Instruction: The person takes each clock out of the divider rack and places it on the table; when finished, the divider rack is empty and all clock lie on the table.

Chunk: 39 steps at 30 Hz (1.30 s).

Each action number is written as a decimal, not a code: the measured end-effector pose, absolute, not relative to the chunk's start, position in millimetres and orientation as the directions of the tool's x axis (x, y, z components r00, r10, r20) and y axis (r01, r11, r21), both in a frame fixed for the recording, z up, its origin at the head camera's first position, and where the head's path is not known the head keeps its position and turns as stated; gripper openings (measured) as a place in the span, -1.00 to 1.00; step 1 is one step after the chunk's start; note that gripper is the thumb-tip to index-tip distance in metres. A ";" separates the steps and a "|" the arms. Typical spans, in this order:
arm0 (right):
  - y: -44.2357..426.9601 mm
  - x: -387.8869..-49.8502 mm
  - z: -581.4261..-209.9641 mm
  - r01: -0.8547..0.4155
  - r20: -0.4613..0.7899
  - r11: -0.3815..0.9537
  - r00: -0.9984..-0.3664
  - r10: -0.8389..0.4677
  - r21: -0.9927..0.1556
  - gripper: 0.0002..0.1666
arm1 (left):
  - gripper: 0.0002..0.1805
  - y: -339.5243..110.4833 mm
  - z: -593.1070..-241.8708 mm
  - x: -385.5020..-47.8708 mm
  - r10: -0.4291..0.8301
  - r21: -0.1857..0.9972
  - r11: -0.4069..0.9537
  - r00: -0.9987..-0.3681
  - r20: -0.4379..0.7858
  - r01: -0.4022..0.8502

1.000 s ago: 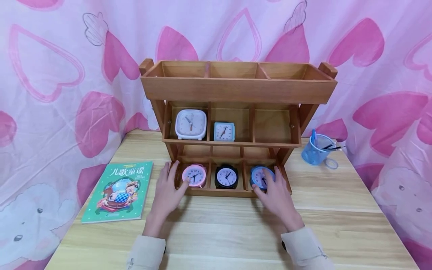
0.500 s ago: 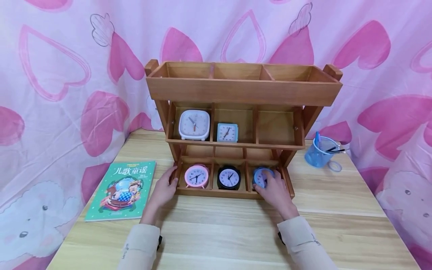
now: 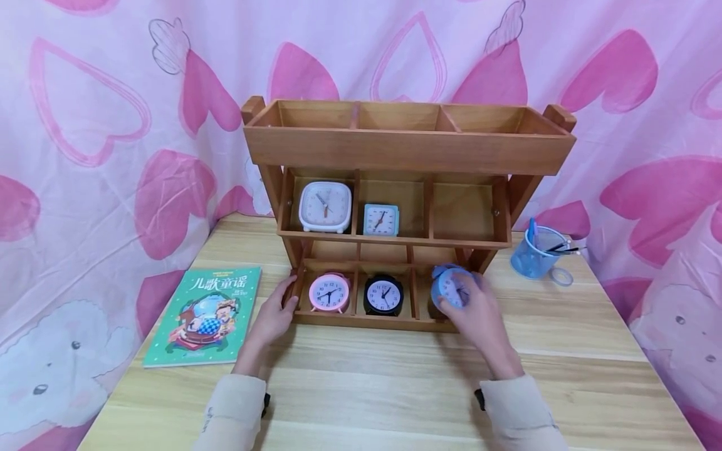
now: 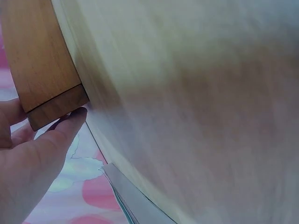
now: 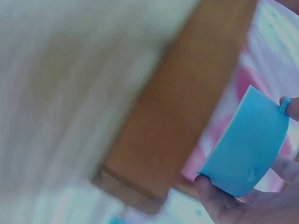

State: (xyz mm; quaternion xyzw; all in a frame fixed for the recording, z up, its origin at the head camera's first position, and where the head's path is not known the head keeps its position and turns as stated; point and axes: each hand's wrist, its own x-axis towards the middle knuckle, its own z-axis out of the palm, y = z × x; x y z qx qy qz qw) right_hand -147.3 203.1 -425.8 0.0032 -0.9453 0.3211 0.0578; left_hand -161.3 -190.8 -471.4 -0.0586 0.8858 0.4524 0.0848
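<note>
My right hand (image 3: 482,318) grips a round blue alarm clock (image 3: 447,289), raised and tilted at the lower right compartment of a wooden shelf (image 3: 408,151). In the right wrist view the clock's blue casing (image 5: 247,142) sits between thumb and fingers, apart from the shelf's front board (image 5: 173,93). My left hand (image 3: 273,318) holds the lower left end of the shelf. Its thumb lies at the board's corner (image 4: 58,107) in the left wrist view, with other fingers partly hidden behind. A pink alarm clock (image 3: 329,293) and a black alarm clock (image 3: 383,296) stand in the other lower compartments.
The middle tier holds a white clock (image 3: 325,207) and a small turquoise clock (image 3: 380,220). A green book (image 3: 203,316) lies left on the table (image 3: 361,388). To the right stand a blue mesh pen cup (image 3: 530,255) and a ring of tape (image 3: 561,276).
My left hand has moved from in front of the pink clock to the shelf's left end. The right hand has taken hold of the blue clock and lifted it up and rightward.
</note>
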 end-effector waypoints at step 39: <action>222.7 -156.3 -434.6 -0.227 0.347 0.824 -0.937 -0.040 -0.519 -0.34 | -0.41 -186.8 -468.7 -161.8 -0.025 0.785 0.589 -0.975 -0.219 -0.191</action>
